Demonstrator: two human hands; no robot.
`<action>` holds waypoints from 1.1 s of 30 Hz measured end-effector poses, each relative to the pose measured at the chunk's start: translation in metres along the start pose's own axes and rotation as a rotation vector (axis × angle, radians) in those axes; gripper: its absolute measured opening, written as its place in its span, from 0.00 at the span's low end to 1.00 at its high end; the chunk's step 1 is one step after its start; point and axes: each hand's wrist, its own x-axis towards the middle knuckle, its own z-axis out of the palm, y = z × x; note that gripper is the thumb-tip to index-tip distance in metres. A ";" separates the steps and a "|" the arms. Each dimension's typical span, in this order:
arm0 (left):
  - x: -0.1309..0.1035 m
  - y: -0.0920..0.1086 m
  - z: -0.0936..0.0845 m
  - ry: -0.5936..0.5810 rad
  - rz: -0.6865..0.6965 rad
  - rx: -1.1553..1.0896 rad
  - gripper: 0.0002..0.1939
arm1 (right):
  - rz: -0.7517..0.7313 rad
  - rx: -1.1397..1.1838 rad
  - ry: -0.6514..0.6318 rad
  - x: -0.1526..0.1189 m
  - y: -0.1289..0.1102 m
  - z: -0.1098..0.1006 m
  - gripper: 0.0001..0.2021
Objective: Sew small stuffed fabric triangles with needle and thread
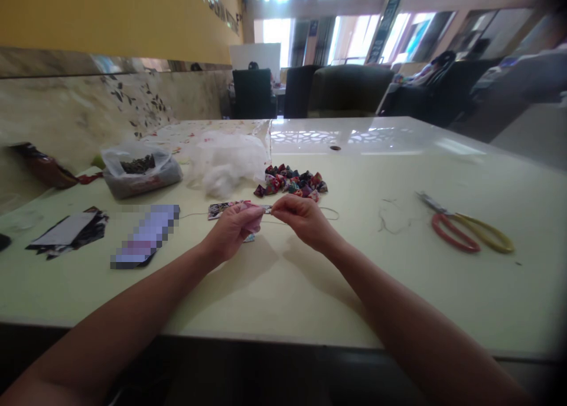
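My left hand (230, 229) is closed on a small piece of pink fabric (253, 218), held just above the table. The fingertips of my right hand (301, 216) pinch together at the fabric's right end, where a small pale patterned bit (267, 209) shows between the hands. What the right fingers grip is too small to make out. A thin thread (332, 210) loops out past my right hand, and more thread runs left of my left hand. Patterned fabric pieces (217, 210) lie behind my left hand. Beyond the hands sits a pile of small stuffed fabric pouches (295, 183).
Scissors (460, 226) with red and yellow handles lie at right, near loose thread (392, 217). At left are a phone (146, 235), dark fabric scraps (71, 232), a plastic bag of dried dark material (139, 173) and white stuffing (225, 164). Chairs (349, 93) stand beyond the table.
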 end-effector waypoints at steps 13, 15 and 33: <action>0.001 -0.001 -0.001 0.018 -0.002 -0.010 0.19 | -0.002 -0.014 0.005 0.000 0.000 0.000 0.05; 0.001 -0.001 -0.001 0.022 0.001 -0.008 0.19 | 0.001 -0.013 0.005 0.000 0.000 0.000 0.05; 0.001 -0.001 0.000 0.018 0.004 0.018 0.20 | 0.004 -0.040 -0.001 0.000 0.001 0.000 0.06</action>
